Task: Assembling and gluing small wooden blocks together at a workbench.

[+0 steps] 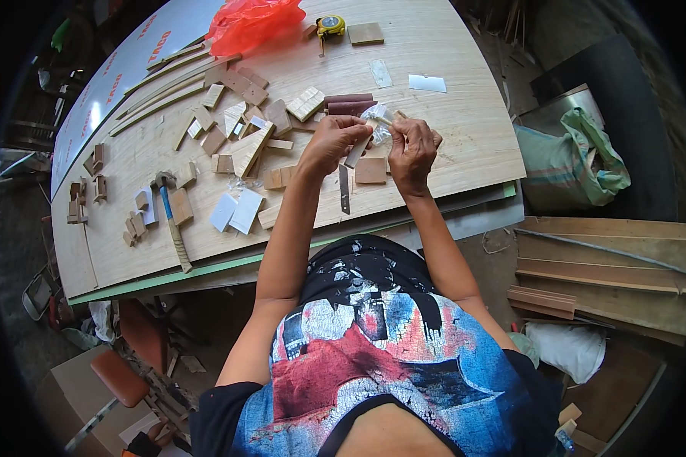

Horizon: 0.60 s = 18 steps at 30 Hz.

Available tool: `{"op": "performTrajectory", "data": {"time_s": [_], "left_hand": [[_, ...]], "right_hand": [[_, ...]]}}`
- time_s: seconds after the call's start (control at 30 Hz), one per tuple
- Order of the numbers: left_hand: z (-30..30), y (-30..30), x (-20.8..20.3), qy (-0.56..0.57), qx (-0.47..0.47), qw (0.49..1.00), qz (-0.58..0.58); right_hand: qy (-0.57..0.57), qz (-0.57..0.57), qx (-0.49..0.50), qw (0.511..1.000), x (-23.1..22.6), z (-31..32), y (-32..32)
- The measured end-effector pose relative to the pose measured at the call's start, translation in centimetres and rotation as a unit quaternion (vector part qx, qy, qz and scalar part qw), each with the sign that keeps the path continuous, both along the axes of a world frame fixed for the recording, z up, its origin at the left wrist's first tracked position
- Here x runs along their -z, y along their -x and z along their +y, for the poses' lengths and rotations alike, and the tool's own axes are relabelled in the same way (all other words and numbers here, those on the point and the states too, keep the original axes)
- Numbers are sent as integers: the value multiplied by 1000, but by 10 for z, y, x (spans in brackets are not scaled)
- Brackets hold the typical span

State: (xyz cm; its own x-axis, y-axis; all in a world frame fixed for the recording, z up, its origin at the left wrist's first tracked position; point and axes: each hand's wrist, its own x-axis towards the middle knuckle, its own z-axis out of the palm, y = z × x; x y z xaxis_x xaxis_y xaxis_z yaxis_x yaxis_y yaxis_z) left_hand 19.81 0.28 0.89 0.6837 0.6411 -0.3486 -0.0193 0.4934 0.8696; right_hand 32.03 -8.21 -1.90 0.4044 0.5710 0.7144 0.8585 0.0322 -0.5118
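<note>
Both my hands are raised close together over the right half of the plywood table (pixel 450 91). My left hand (pixel 334 143) is closed in a pinch on a small pale flat strip (pixel 356 152), which points down toward me. My right hand (pixel 414 154) is closed too, its fingertips on something small and whitish that I cannot make out. Just beyond the fingertips lies crumpled clear plastic (pixel 378 122). A narrow metal strip (pixel 344 190) and a square wood block (pixel 370 170) lie below the hands. Dark red rolls (pixel 350 107) rest behind my left hand.
Wood offcuts (pixel 248 148) are scattered left of my hands. A hammer (pixel 174 225) lies near the table's front edge. At the back are a red plastic bag (pixel 253 24) and a yellow tape measure (pixel 330 27). A green sack (pixel 572 164) and boards (pixel 602 259) stand at right.
</note>
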Motion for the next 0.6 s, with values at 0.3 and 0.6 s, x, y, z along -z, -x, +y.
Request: {"op": "performTrajectory", "data": {"time_s": [0.3,0.6], "left_hand": [[-2,1,3,1,35,999,-3],[-4,1,0,-26,12,1000,-8]], "right_hand": [[19,-11,75,997,1,6,-6],[36,131,94,986,2,4,-21]]}}
